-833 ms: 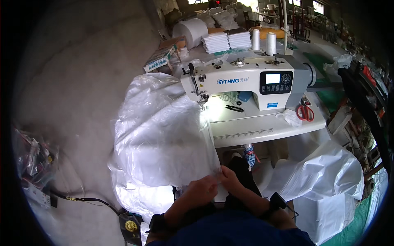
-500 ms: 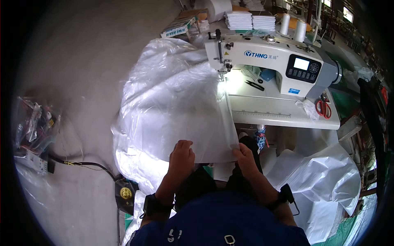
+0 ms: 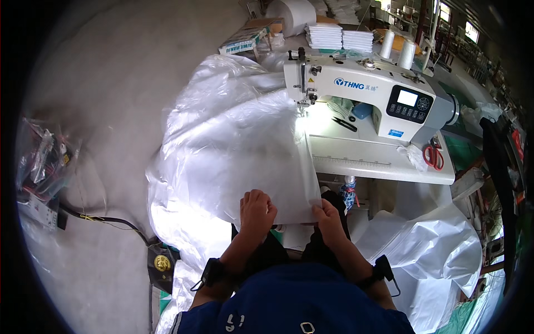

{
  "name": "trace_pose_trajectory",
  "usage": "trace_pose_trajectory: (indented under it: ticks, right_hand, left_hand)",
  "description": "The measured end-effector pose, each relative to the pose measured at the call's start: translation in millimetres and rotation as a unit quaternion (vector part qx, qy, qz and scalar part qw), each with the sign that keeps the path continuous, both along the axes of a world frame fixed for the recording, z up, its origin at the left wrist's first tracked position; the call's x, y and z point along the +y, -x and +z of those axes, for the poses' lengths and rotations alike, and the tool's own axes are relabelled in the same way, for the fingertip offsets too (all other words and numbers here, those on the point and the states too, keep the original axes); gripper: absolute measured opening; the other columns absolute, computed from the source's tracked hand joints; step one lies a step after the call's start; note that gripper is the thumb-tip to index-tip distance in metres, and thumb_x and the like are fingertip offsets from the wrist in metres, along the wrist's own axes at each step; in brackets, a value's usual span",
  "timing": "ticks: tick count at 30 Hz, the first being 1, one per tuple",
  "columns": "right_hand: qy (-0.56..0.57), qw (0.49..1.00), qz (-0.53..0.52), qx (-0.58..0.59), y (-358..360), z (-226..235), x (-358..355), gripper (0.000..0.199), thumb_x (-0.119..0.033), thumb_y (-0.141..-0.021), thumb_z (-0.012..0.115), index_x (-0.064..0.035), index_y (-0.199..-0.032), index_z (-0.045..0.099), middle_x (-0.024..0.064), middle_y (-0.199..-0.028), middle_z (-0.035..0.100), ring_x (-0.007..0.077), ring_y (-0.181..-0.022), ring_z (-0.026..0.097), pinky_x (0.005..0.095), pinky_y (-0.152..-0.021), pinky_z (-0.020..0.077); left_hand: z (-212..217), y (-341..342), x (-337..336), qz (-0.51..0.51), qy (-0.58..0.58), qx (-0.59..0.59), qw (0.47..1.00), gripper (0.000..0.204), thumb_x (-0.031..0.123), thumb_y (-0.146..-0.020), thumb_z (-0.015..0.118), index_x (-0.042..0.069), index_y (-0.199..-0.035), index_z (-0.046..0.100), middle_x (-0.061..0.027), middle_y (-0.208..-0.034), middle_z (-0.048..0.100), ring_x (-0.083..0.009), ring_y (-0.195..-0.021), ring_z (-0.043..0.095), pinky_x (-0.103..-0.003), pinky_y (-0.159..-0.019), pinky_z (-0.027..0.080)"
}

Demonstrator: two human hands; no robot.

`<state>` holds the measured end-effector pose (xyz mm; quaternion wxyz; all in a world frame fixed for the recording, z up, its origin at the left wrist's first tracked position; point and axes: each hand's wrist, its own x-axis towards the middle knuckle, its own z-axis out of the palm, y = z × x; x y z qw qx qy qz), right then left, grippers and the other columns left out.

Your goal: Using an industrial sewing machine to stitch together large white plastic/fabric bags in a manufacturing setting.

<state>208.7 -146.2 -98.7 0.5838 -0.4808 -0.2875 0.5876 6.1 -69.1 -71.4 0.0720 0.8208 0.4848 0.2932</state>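
Observation:
A large translucent white plastic sheet [image 3: 239, 150] runs from under the needle area of a white sewing machine [image 3: 356, 83] toward me. Its right edge lies in a folded strip that reaches up to the lit needle. At the near right corner, my right hand [image 3: 329, 217] pinches the sheet between thumb and fingers. My left hand [image 3: 256, 212] is to the left on the near edge, its fingers bent together over the film; its fingertips are partly hidden. The sheet spreads between both hands and hangs in bright folds on the left.
Black thread snips [image 3: 345, 124] lie on the machine bed, and red-handled scissors [image 3: 433, 158] at its right end. Thread cones [image 3: 406, 54] and stacked white packs [image 3: 324, 37] stand behind. More white sheeting [image 3: 423, 245] hangs at right. A dark cable [image 3: 105, 219] crosses the floor at left.
My left hand has shifted slightly right along the sheet and its fingers have curled more. My right hand keeps its pinch on the corner. The whole view has tilted slightly.

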Motion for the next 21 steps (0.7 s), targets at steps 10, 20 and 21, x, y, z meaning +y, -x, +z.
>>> trace_pose_trajectory:
  ticks: [10, 20, 21]
  right_hand:
    - [-0.091, 0.989, 0.034, -0.109, 7.7, -22.1, 7.3, 0.016, -0.013, -0.1, 0.049, -0.0032, -0.106, 0.06, -0.0009, -0.091, 0.062, 0.0054, -0.081, 0.055, 0.0226, -0.074, 0.0465]
    - [-0.091, 0.994, 0.057, -0.028, -4.1, -3.8, 10.2, 0.022, -0.015, -0.098, 0.05, -0.0012, -0.112, 0.061, 0.0004, -0.093, 0.063, 0.0069, -0.083, 0.058, 0.0236, -0.076, 0.0481]
    - [-0.065, 0.995, 0.042, -0.057, -2.8, -3.8, 11.5, 0.023, -0.015, -0.098, 0.05, -0.001, -0.112, 0.061, 0.0004, -0.093, 0.063, 0.007, -0.083, 0.058, 0.024, -0.076, 0.0482]
  left_hand:
    - [50.6, -42.5, -43.5, -0.15, 0.306, -0.017, 0.94, 0.021, 0.018, -0.087, 0.061, -0.001, -0.097, 0.056, -0.0218, -0.078, 0.065, -0.0365, -0.074, 0.068, -0.043, -0.067, 0.052]
    - [29.6, -64.6, -56.0, -0.201, 0.283, -0.003, 0.938, 0.024, 0.018, -0.088, 0.059, 0.0, -0.104, 0.058, -0.0241, -0.084, 0.066, -0.0395, -0.079, 0.067, -0.046, -0.072, 0.052]
    - [31.2, -61.4, -59.1, -0.24, 0.282, -0.017, 0.929, 0.023, 0.018, -0.089, 0.06, 0.0, -0.103, 0.059, -0.0228, -0.082, 0.067, -0.0361, -0.075, 0.067, -0.044, -0.07, 0.052]
